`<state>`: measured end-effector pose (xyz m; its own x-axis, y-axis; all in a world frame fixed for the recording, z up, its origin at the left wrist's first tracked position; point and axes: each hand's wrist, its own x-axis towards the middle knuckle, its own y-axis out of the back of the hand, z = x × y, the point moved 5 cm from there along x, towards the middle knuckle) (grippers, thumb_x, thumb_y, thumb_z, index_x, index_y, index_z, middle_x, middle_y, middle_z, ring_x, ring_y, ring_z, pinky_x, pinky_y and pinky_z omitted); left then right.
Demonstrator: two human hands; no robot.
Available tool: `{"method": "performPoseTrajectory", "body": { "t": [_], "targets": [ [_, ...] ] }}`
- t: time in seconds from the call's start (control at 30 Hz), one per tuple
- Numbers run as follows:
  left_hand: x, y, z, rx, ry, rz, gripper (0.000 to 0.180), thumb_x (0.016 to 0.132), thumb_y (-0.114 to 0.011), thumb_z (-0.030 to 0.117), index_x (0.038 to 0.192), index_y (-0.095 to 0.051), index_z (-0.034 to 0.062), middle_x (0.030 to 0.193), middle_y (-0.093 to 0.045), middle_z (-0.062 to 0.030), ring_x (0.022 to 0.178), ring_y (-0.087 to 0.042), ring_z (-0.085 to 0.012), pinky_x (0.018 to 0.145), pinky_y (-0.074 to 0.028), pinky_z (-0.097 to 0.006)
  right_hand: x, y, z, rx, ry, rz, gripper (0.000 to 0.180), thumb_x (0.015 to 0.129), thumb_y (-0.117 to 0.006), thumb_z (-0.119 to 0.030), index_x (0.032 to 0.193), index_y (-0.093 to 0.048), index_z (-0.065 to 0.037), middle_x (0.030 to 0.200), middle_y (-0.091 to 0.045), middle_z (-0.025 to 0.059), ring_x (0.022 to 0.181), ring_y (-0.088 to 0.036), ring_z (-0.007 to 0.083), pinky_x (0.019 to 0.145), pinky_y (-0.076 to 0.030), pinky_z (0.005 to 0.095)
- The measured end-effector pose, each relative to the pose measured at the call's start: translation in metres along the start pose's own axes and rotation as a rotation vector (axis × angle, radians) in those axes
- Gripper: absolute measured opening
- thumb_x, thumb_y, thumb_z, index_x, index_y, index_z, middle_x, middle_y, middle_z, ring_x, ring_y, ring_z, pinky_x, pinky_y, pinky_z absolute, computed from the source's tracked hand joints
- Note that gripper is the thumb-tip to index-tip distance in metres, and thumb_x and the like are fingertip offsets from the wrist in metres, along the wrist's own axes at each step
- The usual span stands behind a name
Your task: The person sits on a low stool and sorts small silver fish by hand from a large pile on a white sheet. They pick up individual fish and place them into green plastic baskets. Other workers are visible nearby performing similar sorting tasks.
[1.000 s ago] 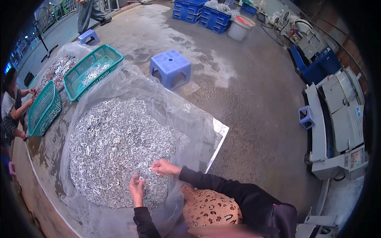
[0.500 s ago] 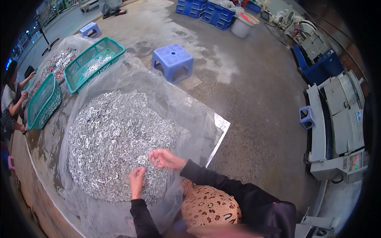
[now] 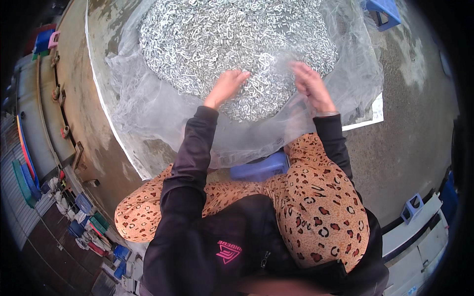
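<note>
A wide heap of small silvery metal pieces (image 3: 197,54), several of them bent like loops or hooks, lies on a translucent mesh sheet (image 3: 148,123) in front of me. Over the near part of the heap is my left hand (image 3: 228,87), its fingers curled and thumb pressed toward the index finger; whatever is in them is too small to make out. My right hand (image 3: 311,85) hovers at the heap's right side, fingers pointing left and smeared by motion. A pale blur (image 3: 286,61) shows just beyond its fingertips.
My patterned trouser legs (image 3: 316,212) frame a blue plastic stool (image 3: 261,167) at the sheet's near edge. Another blue stool (image 3: 387,12) stands at the upper right, and a small one (image 3: 411,208) by the pale machine (image 3: 419,232). Stacked goods (image 3: 94,227) line the left.
My view has tipped down and turned, so the heap sits higher and my legs show. My hands, close together before, are now farther apart. The green baskets have left the view.
</note>
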<state>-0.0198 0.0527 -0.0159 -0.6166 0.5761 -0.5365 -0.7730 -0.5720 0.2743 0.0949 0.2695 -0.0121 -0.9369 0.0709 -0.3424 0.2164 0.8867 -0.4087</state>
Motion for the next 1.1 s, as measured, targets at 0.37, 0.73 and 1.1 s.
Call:
{"method": "performPoseTrajectory", "body": {
  "t": [0.37,0.73,1.1],
  "targets": [
    [-0.021,-0.007,-0.001,-1.093,-0.014,-0.193,0.012,0.084,-0.054,0.012,0.078,-0.047,0.0046,0.081,-0.051,-0.0093,0.063,-0.051,-0.0084,0.041,-0.038,-0.016,0.035,-0.057,0.057,-1.552,0.155,-0.047,0.010,0.078,-0.058,-0.015,0.081,-0.061,-0.007,0.070,-0.062,0.0176,0.071,-0.063,0.0334,0.064,-0.049,0.0432],
    [-0.008,-0.022,-0.004,-0.806,0.046,-0.187,0.035,0.081,-0.067,0.006,0.112,-0.050,0.0012,0.087,-0.063,-0.0108,0.078,-0.065,-0.0177,0.064,-0.050,-0.023,0.019,-0.034,0.032,0.131,-0.216,0.092,0.005,0.084,-0.056,-0.012,0.083,-0.058,-0.008,0.069,-0.056,-0.0021,0.052,-0.045,0.0062,0.047,-0.036,0.0201],
    [-0.011,-0.026,0.026,-0.984,-0.029,-0.266,0.020,0.084,-0.063,0.002,0.102,-0.057,0.0008,0.089,-0.063,-0.0079,0.080,-0.062,-0.0132,0.067,-0.051,-0.020,0.014,-0.037,0.028,0.267,-0.302,0.039,0.027,0.092,-0.056,-0.026,0.103,-0.060,-0.001,0.078,-0.059,0.0015,0.066,-0.054,0.0067,0.056,-0.046,0.0195]
  ]
}}
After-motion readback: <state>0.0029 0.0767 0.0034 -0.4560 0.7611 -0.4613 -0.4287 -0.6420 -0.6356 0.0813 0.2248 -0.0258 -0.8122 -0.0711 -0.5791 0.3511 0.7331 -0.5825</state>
